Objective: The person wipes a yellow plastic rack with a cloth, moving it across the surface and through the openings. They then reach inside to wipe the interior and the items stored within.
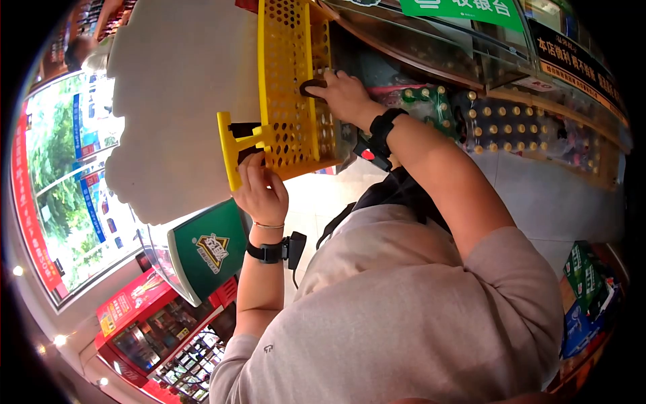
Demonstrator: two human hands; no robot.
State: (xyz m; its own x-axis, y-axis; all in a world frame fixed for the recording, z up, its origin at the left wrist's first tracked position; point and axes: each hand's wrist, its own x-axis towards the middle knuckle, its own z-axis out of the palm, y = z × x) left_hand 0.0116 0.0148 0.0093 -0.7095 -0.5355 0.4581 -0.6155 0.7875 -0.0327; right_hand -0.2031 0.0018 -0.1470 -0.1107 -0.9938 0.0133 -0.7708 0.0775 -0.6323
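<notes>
A yellow plastic rack (286, 81) with rows of round holes stands in front of me. On its near left side is a yellow T-shaped bar (229, 151) with a dark panel behind it. My left hand (262, 192) has its fingers curled at the lower edge of this bar, close to the rack's corner. Pinched in my right hand (346, 97), at the rack's right part, is a dark brown oval piece (313, 87) that overlaps the holes. Both wrists wear black straps with small devices.
A large pale surface (182, 101) with a scalloped edge spreads to the left. Wrapped packs of bottles (508, 124) line the floor at right, under a glass counter (444, 54). A green box-like stand (208, 249) and a red cooler (158, 323) stand lower left.
</notes>
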